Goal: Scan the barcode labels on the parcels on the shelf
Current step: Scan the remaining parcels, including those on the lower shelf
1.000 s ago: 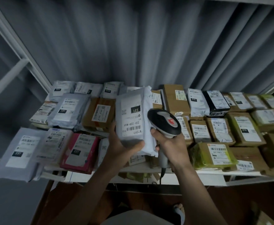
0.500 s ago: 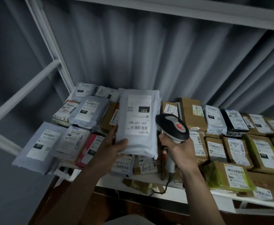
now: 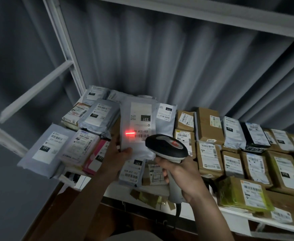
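My left hand [image 3: 115,156] grips the lower left edge of a white poly mailer parcel [image 3: 136,117] and holds it upright above the shelf, label facing me. Its label reads 231 with a barcode near the bottom. My right hand [image 3: 179,176] grips the handle of a black and grey barcode scanner [image 3: 166,147], whose head points at the label. A red scan line [image 3: 130,133] glows on the label's left side, just above the barcode. The scanner's head hides the parcel's lower right corner.
The white shelf [image 3: 236,213] is covered with grey mailers [image 3: 46,150] on the left, a pink one [image 3: 97,157], and brown taped boxes [image 3: 208,125] on the right. A metal upright [image 3: 64,49] stands at the left. Grey curtain hangs behind.
The held parcel has moved slightly away toward the shelf, the scanner head has come up over its lower right corner, and a red scan line now lights the label.
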